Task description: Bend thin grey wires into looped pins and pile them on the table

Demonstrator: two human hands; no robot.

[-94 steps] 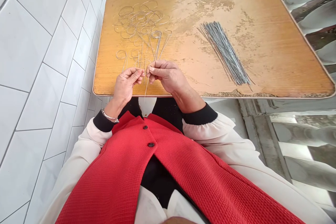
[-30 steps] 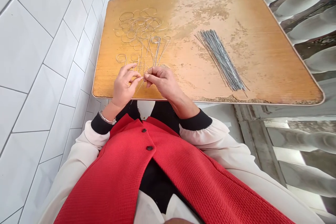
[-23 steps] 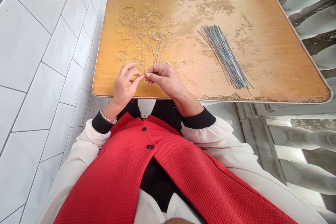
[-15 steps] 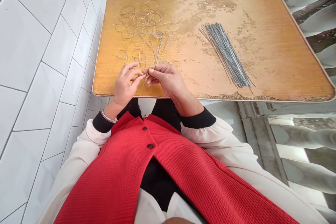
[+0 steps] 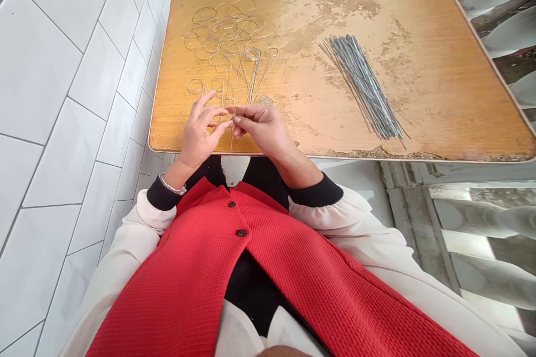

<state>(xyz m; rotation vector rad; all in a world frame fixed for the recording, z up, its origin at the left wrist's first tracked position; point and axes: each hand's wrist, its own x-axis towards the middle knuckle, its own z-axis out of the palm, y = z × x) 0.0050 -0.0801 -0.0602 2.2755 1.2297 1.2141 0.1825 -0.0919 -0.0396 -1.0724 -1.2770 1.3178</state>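
Note:
Near the table's front edge, my left hand [image 5: 201, 129] and my right hand [image 5: 267, 127] meet at their fingertips around a thin wire [image 5: 231, 142]. The right thumb and index finger pinch it. My left thumb and a fingertip close on it from the other side, with the left index finger raised. Part of the wire hangs down past the fingers. Just beyond the hands lie several wires with looped ends [image 5: 253, 70], and behind them a loose tangle of curled wire [image 5: 228, 28]. A bundle of straight grey wires [image 5: 364, 86] lies to the right.
The worn wooden table [image 5: 301, 67] has a chipped front edge. A white tiled wall [image 5: 54, 89] runs along the left side. Pale balusters [image 5: 481, 223] stand to the right, beyond and below the table.
The wire between my fingers has turned more upright, its lower end now hanging towards the table edge. My left index finger has lifted; both hands stay nearly in place.

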